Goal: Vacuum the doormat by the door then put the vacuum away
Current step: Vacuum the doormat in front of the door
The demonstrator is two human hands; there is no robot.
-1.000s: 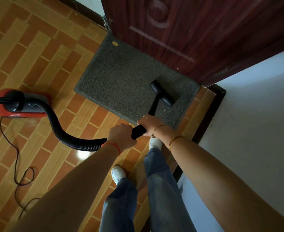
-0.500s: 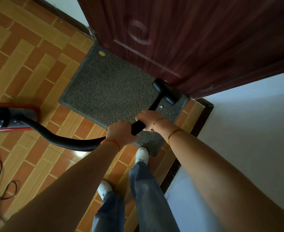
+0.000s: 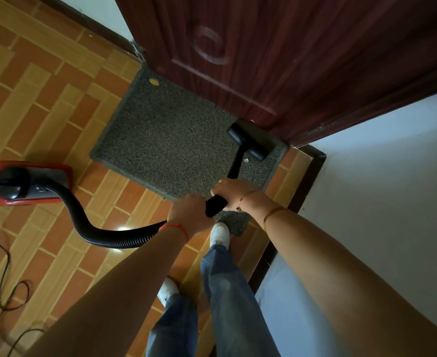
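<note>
Both hands hold the black wand [image 3: 235, 166]: the left hand [image 3: 186, 215] wraps the rear, the right hand [image 3: 231, 191] curls round it ahead. Its floor nozzle [image 3: 248, 145] sits on the grey doormat [image 3: 166, 140] by the door [image 3: 276, 60]. The red canister vacuum [image 3: 27, 182] rests on the tiled floor [image 3: 45, 99].
</note>
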